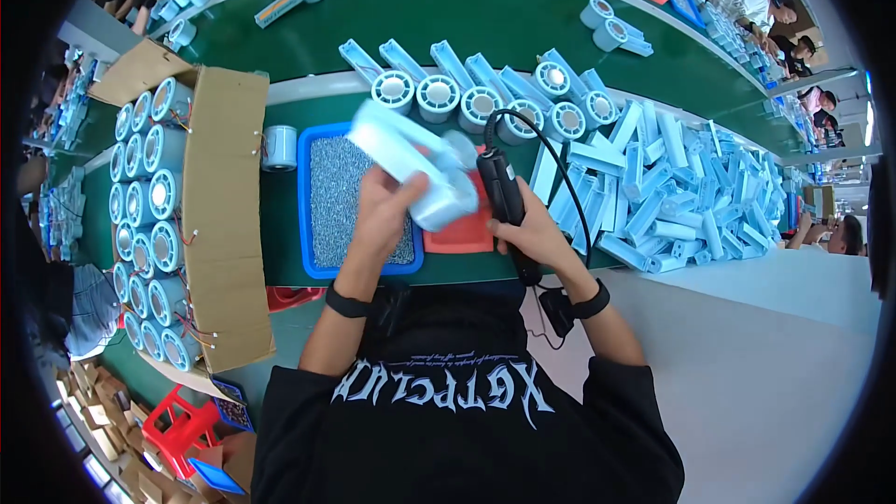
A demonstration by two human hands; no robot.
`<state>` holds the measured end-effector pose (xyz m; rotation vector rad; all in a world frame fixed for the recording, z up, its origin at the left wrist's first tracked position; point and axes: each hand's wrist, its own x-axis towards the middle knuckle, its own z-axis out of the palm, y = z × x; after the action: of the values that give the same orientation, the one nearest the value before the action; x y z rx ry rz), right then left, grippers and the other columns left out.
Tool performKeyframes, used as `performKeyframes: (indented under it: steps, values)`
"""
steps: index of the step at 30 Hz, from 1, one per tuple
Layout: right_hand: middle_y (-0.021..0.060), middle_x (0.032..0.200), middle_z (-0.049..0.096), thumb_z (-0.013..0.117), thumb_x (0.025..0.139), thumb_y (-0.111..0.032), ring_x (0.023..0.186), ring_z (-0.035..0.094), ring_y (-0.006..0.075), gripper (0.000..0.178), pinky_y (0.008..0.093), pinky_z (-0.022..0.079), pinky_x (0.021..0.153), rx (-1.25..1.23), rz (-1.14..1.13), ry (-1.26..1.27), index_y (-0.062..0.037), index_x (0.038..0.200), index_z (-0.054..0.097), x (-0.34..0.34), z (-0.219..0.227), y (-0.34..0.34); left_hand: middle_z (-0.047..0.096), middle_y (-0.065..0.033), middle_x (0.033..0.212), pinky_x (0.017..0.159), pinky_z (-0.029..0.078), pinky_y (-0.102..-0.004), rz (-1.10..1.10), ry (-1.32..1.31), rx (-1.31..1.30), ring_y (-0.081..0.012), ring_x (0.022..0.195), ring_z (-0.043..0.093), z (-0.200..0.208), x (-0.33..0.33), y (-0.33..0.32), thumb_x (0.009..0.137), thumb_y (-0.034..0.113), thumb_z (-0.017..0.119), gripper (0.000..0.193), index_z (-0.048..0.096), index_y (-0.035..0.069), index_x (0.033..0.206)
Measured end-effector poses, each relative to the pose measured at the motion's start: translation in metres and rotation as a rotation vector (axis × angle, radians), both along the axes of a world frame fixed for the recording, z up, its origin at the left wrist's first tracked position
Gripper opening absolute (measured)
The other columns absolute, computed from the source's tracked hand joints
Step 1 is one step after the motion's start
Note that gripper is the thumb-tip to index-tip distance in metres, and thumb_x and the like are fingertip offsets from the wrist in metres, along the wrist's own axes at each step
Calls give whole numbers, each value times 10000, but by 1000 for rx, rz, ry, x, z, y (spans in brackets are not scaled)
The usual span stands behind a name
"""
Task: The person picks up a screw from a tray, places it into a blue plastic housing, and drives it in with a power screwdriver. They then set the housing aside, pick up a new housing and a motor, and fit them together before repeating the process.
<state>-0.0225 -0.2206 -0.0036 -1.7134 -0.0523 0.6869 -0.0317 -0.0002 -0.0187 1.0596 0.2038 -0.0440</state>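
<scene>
My left hand (377, 215) grips a light blue plastic fan housing (397, 145), with a long handle part pointing up to the left and a rounded end toward the right. Motion blurs its details. In my right hand (539, 231) is a black electric screwdriver (504, 189), held upright with its corded end at the top, close beside the housing's rounded end. Below the housing lies a red tray (459, 239), partly covered by it. A blue tray (303, 201) full of small metal screws sits under and beside my left hand.
On the left stands an open cardboard box (224, 224) of round blue fan heads. One loose fan head (279, 147) lies beside it. Several joined heads and handles (439, 95) line the back edge. Loose blue handle shells (667, 191) are heaped at right. The screwdriver's black cord (577, 191) loops there.
</scene>
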Motion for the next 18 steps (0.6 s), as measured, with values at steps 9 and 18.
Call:
performKeyframes:
  steps: [9,18]
  values:
    - [98,875,552,655,744,-65,584,559,173,494,293,452,551,-39,89,13,-19,1152,380,8,24,-1,602,-80,994,760,446,-265,292,-687,977,-146,886,567,218,86,49,828,255,629,368,555,8,1090]
    - [189,913,510,690,682,-150,882,530,328,528,381,420,777,-170,78,-346,14,1114,435,3,10,-15,658,-69,805,690,445,-382,-257,-558,2425,-236,824,605,176,332,-33,743,147,591,123,690,91,789]
